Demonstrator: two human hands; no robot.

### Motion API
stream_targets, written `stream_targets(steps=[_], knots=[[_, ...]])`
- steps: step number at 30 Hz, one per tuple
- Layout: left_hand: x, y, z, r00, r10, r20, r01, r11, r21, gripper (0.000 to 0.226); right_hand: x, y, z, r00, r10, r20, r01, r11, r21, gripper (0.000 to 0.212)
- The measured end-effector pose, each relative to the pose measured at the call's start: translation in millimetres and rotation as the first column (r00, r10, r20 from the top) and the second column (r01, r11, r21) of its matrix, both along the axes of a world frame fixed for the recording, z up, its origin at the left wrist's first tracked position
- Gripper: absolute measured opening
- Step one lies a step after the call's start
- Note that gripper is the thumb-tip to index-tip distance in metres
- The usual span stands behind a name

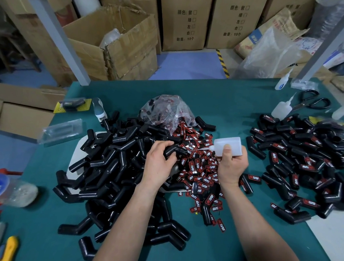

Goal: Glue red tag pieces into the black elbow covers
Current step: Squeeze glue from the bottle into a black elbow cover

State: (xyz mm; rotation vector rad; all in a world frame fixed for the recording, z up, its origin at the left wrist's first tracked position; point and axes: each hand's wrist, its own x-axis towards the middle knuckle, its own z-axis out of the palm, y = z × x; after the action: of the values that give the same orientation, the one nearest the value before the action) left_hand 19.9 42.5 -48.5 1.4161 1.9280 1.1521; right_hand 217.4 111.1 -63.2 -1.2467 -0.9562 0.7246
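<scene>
2 near forearms (261,236): left hand (160,160) grips 1 black elbow cover (172,150), right hand (233,166) holds the glue bottle (227,146) aimed left at it, over red tag pieces (197,167); best dose sparingly, cover steady.

— How did the hands look?
— The left hand (158,162) and the right hand (233,166) were both bare. The right thumbnail (226,148) was short and plain.
— And the arms?
— The left forearm (127,219) and the right forearm (262,230) were bare too, all the way to the lower edge of the view. Finer marks I could not tell.
</scene>
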Motion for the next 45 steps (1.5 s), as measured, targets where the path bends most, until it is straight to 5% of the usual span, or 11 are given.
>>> stream_targets(steps=[45], knots=[[-0.1,0.4,1.8,0.999,0.002,-0.033,-0.002,1.0,0.02,0.035,0.1,1.1,-1.2,1.0,0.02,-0.014,-0.02,1.0,-0.005,0.03]])
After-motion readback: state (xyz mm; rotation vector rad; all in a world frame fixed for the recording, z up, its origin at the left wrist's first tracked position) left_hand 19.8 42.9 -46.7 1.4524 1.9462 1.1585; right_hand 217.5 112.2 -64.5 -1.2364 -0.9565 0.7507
